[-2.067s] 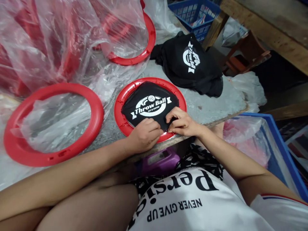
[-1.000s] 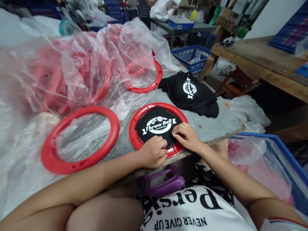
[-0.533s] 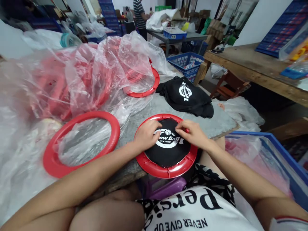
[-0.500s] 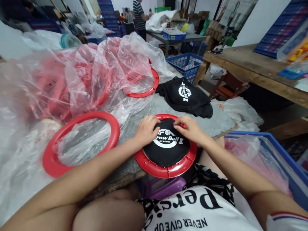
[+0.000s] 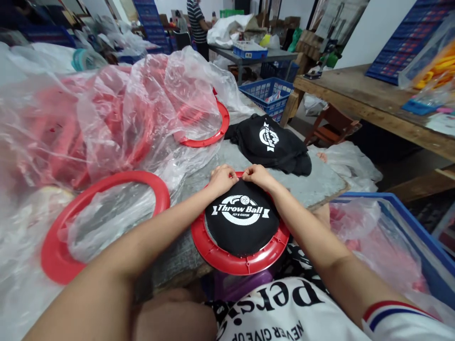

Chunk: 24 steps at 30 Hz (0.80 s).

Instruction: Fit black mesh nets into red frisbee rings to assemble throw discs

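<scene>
A red plastic ring [image 5: 245, 266] lies at the table's front edge, partly over my lap. Black fabric [image 5: 241, 239] printed "Throw Ball" in white covers its opening. At the ring's far rim, my left hand [image 5: 222, 179] pinches the edge of the fabric. My right hand [image 5: 259, 176] is closed the same way just beside it, with the fingertips nearly meeting. Behind the hands rests a pile of black printed fabric pieces [image 5: 284, 151]. To the left sits a second red ring [image 5: 162, 192], its opening showing clear plastic.
A big clear plastic bag [image 5: 117, 102] of red rings fills the table's left side. A blue bin [image 5: 391, 199] with bagged red parts stands at my right. Beyond are a blue basket [image 5: 259, 92], a wooden table [image 5: 359, 92] and a person in a striped shirt [image 5: 197, 23].
Both hands have moved to the ring's far rim and closer together, uncovering the whole print. The fabric now lies flatter, and the view has shifted slightly.
</scene>
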### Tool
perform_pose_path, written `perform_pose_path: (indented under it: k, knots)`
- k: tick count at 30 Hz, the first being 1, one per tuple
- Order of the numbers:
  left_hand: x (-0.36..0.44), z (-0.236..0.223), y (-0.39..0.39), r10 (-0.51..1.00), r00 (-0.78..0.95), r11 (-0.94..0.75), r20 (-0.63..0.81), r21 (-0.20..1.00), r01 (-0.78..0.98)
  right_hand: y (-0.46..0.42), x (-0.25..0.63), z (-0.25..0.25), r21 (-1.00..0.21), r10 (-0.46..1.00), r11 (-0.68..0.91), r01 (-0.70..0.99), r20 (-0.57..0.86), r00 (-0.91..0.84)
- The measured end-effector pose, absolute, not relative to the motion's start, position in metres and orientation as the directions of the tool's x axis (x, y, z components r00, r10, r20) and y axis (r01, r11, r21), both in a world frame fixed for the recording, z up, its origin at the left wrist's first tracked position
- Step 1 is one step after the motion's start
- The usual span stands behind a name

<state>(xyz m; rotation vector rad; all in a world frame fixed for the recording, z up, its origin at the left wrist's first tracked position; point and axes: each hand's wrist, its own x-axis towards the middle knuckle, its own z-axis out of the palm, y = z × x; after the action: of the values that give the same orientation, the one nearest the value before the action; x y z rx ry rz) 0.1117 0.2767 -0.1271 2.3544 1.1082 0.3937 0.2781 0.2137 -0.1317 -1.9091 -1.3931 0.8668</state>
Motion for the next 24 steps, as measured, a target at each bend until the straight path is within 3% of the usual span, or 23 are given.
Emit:
perform_pose_path:
  k: [5,13,24]
  knots:
    - [0.1144,-0.1304,0.278,0.839,0.543,-0.43,0.02,0.637,0.64,0.2125,0.2773,-0.1372,-0.78,0.966,-0.219,0.586,-0.089,0.242]
    - [0.1199,-0.1304,0.2759,0.864,0.503,-0.401,0.013,0.623,0.672,0.2142,0.2753,-0.1427,-0.702,0.958,-0.195,0.685,0.013,0.286]
    - [0.1216,-0.1314,0.2768,0.872,0.489,-0.386,0.009,0.626,0.678,0.2121,0.2722,-0.1382,-0.649,0.956,-0.222,0.728,0.003,0.294]
